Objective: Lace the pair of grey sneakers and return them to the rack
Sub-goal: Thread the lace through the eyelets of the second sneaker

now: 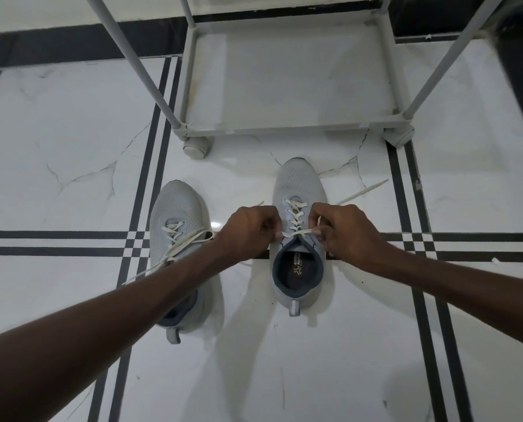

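Observation:
Two grey sneakers stand on the floor, toes pointing at the rack. The right sneaker (pixel 298 184) has its white lace (pixel 296 213) crossed up the eyelets. My left hand (pixel 248 229) and my right hand (pixel 344 231) each pinch the lace at the top of the tongue, one on either side. One loose lace end (pixel 366 191) trails to the right on the floor. The left sneaker (pixel 176 208) sits beside it, partly under my left forearm, with slack lace ends (pixel 175 248) lying across it.
A grey shoe rack (pixel 284 130) stands just beyond the sneakers; its lowest shelf holds nothing and its poles rise at each corner. The floor is white marble tile with black stripe lines. A dark wall base runs along the back.

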A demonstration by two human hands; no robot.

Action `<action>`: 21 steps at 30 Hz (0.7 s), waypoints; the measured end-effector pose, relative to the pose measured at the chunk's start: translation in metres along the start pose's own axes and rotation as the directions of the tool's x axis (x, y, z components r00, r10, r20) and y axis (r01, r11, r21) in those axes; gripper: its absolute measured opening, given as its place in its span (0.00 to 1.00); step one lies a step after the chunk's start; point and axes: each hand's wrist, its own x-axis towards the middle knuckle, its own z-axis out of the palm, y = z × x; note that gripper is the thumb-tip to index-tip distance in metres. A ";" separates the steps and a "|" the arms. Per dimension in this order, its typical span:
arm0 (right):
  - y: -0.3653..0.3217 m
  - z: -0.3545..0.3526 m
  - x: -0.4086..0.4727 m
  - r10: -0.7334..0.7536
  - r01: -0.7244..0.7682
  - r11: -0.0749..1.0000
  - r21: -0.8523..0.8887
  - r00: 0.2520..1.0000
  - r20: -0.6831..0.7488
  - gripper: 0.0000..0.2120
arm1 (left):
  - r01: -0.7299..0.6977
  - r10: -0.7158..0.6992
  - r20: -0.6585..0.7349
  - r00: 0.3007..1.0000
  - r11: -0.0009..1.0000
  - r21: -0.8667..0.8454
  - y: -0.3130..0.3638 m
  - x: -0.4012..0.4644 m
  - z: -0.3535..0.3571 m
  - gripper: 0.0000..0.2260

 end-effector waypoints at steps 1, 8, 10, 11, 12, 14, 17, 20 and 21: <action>0.000 0.000 -0.001 -0.006 0.006 1.000 -0.009 1.000 0.012 0.07 | 0.008 -0.008 0.013 1.000 1.000 0.003 0.000 -0.001 0.000 0.03; 0.014 -0.001 0.004 -0.151 0.160 0.982 -0.102 0.984 0.097 0.12 | -0.151 0.134 0.092 0.987 0.966 0.211 -0.001 -0.010 0.000 0.06; 0.019 0.004 0.002 -0.171 0.191 0.967 -0.169 0.977 0.125 0.15 | -0.187 0.155 0.125 0.980 0.935 0.302 -0.002 -0.011 -0.001 0.06; 0.019 0.006 0.002 -0.162 0.185 0.965 -0.186 0.978 0.131 0.16 | -0.195 0.159 0.134 0.978 0.923 0.331 -0.001 -0.011 -0.001 0.05; 0.021 0.007 0.002 -0.159 0.183 0.965 -0.190 0.978 0.133 0.16 | -0.196 0.156 0.137 0.978 0.916 0.351 -0.002 -0.012 0.000 0.04; 0.021 0.006 0.003 -0.122 0.153 0.967 -0.202 0.980 0.157 0.16 | -0.175 0.133 0.138 0.981 0.918 0.356 -0.003 -0.014 0.000 0.04; 0.019 -0.013 0.004 0.001 0.033 0.987 -0.158 0.978 0.208 0.17 | -0.044 0.009 0.144 0.990 0.968 0.246 -0.016 -0.019 -0.011 0.03; 0.016 -0.048 -0.005 0.093 -0.089 0.996 -0.029 0.927 0.364 0.13 | 0.080 -0.065 0.258 0.964 0.996 -0.048 -0.029 -0.030 -0.031 0.07; 0.012 -0.059 -0.007 0.078 -0.074 0.997 -0.024 0.921 0.382 0.10 | 0.102 -0.055 0.286 0.957 0.983 -0.152 -0.030 -0.034 -0.038 0.06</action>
